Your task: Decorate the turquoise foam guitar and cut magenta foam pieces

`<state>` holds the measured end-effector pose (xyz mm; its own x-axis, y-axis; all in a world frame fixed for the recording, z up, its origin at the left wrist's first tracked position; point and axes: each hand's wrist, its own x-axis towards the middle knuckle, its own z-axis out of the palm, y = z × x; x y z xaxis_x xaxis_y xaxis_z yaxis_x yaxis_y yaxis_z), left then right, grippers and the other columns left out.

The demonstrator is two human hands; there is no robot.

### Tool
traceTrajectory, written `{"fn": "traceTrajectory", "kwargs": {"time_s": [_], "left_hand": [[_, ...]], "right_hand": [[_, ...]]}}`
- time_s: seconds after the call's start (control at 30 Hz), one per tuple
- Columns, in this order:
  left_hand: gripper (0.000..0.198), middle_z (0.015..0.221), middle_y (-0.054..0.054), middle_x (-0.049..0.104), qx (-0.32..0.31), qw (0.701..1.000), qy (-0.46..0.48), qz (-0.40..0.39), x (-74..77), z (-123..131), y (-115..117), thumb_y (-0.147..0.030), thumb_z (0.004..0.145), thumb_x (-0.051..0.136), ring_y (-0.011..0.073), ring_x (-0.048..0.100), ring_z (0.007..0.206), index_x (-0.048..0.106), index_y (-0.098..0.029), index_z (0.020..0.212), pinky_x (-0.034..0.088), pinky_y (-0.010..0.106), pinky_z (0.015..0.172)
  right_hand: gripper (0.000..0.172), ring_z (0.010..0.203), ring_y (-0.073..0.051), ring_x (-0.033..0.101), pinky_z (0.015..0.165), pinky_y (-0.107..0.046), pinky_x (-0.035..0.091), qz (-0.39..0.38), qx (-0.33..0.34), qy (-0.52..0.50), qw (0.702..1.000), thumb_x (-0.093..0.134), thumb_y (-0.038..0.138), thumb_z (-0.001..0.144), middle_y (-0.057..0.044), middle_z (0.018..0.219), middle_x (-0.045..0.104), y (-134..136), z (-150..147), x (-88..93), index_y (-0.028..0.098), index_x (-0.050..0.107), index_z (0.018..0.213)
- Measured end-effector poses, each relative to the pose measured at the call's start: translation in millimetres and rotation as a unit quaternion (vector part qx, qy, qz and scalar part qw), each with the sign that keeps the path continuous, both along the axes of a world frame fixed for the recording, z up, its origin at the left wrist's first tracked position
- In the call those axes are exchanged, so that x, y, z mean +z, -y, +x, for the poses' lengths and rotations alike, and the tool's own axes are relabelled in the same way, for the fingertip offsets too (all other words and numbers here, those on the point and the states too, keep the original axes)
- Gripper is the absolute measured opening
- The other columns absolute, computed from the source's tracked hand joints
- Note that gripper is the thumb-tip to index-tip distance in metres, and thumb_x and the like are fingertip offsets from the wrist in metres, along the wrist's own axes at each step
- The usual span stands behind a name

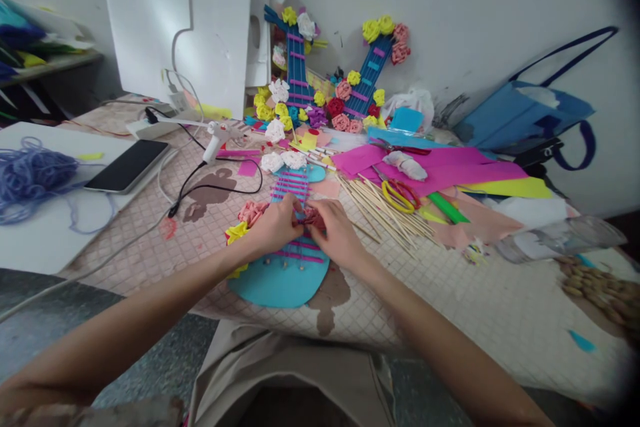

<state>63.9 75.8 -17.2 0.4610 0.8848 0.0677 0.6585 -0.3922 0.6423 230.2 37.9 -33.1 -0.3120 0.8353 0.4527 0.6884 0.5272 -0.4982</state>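
Your table's near edge [370,340] passes just below the rounded end of the blue guitar-shaped cutout [280,288], which lies flat at the near edge, left of the middle. To your right, patterned cloth [450,300] stretches along that edge toward the right corner, giving your right forearm room; to the left, a white board [40,250] overhangs the edge.

Your right hand [337,230] pinches a dark red flower [314,216] over the cutout's middle, and your left hand [280,223] is curled, fingertips closing on the flower's left side. Magenta strips [293,180] cross the neck and the body, with thin strings running lengthwise. Yellow flowers [237,232] and pink flowers [253,211] line the left rim; white flowers [283,161] sit at the head.

Close on the right, loose sticks [390,217] fan out, with yellow-and-red scissors [397,199] at their far ends. Left of the neck, a glue gun [214,144] and its black cable [197,188] limit the space; a phone [129,165] and purple yarn [35,173] rest on the board. Magenta paper [355,161] spreads beyond the sticks. At the far edge, two flowered guitars [297,70] stand upright near the wall.
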Motion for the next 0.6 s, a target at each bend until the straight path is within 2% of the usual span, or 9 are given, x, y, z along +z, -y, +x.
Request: {"fn": "traceTrajectory", "kwargs": {"time_s": [0.3, 0.6], "left_hand": [[0.031, 0.059, -0.003, 0.059, -0.002, 1.000, -0.005, -0.005, 1.1, 1, 0, -0.008, 0.066, 0.057, 0.0175, 0.061, 0.058, 0.047, -0.015, 0.095, 0.039, 0.025, 0.054], [0.029, 0.061, -0.005, 0.057, -0.019, 1.000, 0.011, -0.007, -0.7, -1, -1, -0.007, 0.067, 0.056, 0.0144, 0.058, 0.057, 0.046, -0.017, 0.093, 0.037, 0.023, 0.054]], "right_hand": [[0.057, 0.110, -0.029, 0.045, 0.091, -0.047, 0.042, -0.046, 0.011, 0.043, 0.998, 0.050, 0.007, 0.075, -0.012, 0.112, 0.059, -14, -4, -1.2, 0.018, 0.045, 0.131], [0.060, 0.105, -0.025, 0.048, 0.095, -0.044, 0.041, -0.067, 0.001, -0.049, 0.997, 0.050, 0.005, 0.071, -0.010, 0.113, 0.056, -12, -2, -2.5, 0.020, 0.045, 0.129]]}}
